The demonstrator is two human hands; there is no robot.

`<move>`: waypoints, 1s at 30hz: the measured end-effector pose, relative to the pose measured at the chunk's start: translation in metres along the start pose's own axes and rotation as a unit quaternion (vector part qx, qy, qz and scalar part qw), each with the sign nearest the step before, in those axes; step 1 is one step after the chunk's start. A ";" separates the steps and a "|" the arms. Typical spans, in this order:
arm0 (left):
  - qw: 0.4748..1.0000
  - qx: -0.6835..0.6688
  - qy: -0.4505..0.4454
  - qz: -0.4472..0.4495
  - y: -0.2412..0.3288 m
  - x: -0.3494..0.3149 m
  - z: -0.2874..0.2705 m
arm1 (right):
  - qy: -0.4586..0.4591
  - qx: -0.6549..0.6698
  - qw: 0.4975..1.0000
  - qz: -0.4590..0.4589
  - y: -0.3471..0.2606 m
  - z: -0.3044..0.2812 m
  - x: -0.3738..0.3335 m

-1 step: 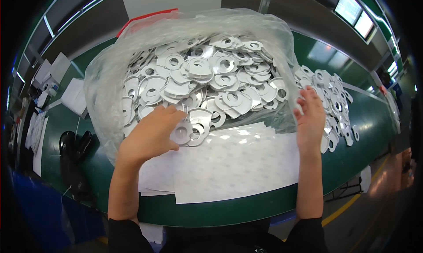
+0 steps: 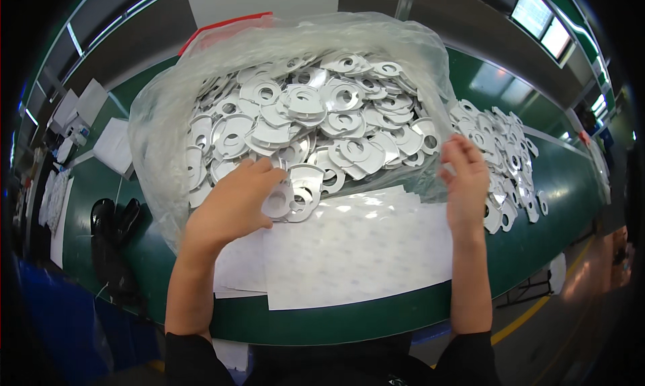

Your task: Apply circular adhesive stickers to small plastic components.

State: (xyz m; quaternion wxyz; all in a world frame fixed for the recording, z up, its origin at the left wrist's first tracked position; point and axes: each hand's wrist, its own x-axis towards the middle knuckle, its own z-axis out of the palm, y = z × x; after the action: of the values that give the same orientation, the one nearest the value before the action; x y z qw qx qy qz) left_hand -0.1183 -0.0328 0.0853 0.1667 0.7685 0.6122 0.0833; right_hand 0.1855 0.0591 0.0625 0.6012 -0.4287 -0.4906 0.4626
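A heap of flat white ring-shaped pieces with round holes and flared tabs fills a clear plastic bag on the green table. At the heap's near left edge, my left hand has its fingers and thumb closed around a white ring-shaped piece. Another piece lies against it on the right. My right hand is raised by the bag's right edge, between the bag and a second, looser pile. Its fingers are bent but apart, a little blurred, with nothing visible in them.
White sheets lie in front of the bag, near the table edge. On the left are a black gloved-looking object and a white stack. A red edge shows behind the bag.
My right hand has moved slightly left and down, away from the loose pile, and its fingers have bent more. My left hand stays almost in place at the same piece.
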 end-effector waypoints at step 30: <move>0.420 -0.906 0.029 -0.037 0.041 0.042 0.086 | -0.408 -0.428 0.800 -0.100 0.020 0.055 -0.079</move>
State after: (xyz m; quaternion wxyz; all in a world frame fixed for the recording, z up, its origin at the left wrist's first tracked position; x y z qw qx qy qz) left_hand -0.0419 -0.0130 0.0171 0.7517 0.1470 0.2152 0.6058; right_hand 0.1211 -0.0109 0.0364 0.1433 -0.3625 -0.8789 0.2751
